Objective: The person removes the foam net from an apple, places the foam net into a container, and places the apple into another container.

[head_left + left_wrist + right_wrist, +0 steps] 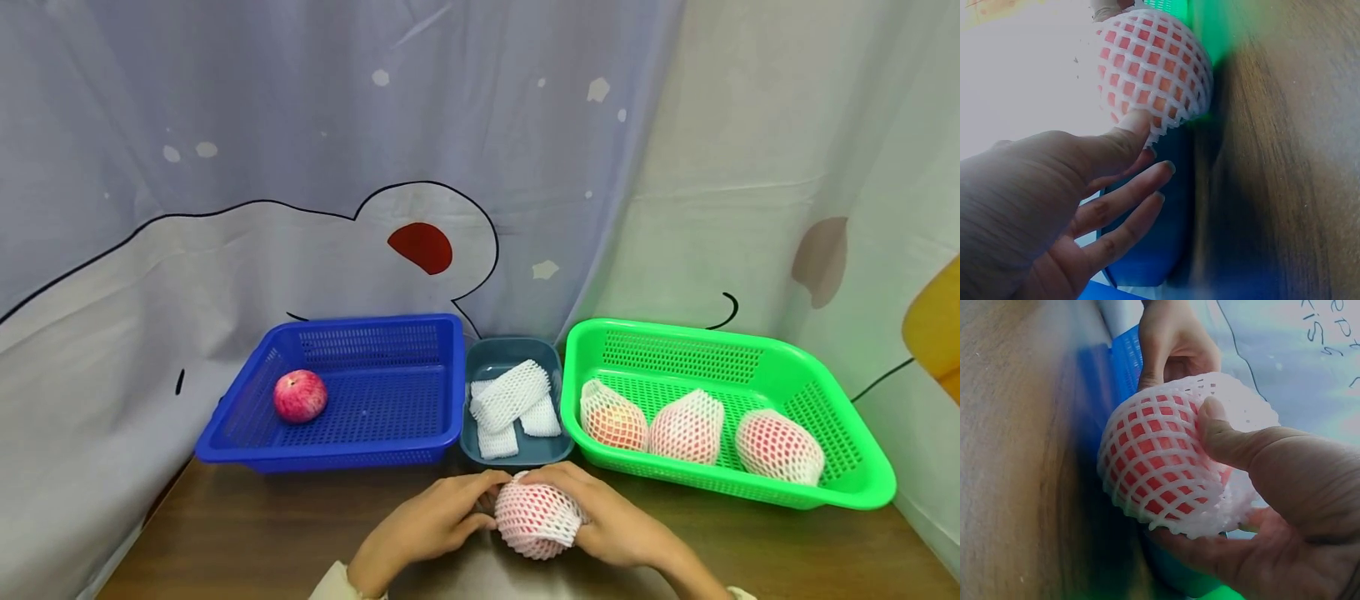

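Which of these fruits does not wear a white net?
The red apple in the blue basket is bare; the held fruit and the three fruits in the green basket are netted.

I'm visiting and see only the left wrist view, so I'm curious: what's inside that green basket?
Observer: Three fruits in white foam nets.
Visitor: Is any fruit unwrapped?
Observer: One, in the head view: a bare red fruit in the blue basket.
Visitor: And the right hand?
Observer: The right wrist view shows its thumb on the netting of the wrapped fruit between the two hands.
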The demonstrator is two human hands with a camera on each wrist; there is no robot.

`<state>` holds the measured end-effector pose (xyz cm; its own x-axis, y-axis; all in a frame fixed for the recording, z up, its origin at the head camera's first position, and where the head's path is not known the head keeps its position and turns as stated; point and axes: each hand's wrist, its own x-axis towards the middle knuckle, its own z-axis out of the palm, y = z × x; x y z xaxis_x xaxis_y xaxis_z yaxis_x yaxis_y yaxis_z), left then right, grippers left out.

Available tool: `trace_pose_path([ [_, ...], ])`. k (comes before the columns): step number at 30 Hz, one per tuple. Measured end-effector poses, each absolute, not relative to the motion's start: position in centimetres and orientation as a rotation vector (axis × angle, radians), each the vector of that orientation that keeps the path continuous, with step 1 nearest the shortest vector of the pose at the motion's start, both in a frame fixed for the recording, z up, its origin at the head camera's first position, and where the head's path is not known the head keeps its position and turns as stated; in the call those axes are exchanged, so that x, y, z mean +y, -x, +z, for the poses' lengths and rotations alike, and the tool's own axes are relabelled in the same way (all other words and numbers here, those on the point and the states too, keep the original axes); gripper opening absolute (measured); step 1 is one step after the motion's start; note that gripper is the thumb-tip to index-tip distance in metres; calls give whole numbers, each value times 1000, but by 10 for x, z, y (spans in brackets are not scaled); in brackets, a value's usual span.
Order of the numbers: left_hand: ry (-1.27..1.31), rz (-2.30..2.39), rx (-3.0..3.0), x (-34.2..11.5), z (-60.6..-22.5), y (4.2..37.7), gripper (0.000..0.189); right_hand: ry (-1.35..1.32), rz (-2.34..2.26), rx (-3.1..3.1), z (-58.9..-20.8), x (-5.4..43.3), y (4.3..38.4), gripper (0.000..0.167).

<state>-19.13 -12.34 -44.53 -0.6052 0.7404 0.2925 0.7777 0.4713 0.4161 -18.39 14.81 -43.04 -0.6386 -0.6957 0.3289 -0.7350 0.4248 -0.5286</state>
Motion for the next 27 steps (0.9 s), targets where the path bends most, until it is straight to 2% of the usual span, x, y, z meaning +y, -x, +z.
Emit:
trace_pose_path([
  [3,1320,-797,-2651,-124,-445,191,49,-1268,997,-2646,-429,149,185,65],
  [10,1213,-741,-2712,-123,-445,191,43,-1201,1014,-2759,-423,154,183,78],
  [13,1167,-722,-2732,-123,-444,191,39,-1199,1064,-2784,-421,156,183,78],
  [22,1136,-650,-2796,-121,-444,189,35,-1166,1201,-2843,-420,156,183,69],
  [27,1151,-726,-2784,-120,-446,189,36,-1166,1187,-2840,-420,156,181,53],
])
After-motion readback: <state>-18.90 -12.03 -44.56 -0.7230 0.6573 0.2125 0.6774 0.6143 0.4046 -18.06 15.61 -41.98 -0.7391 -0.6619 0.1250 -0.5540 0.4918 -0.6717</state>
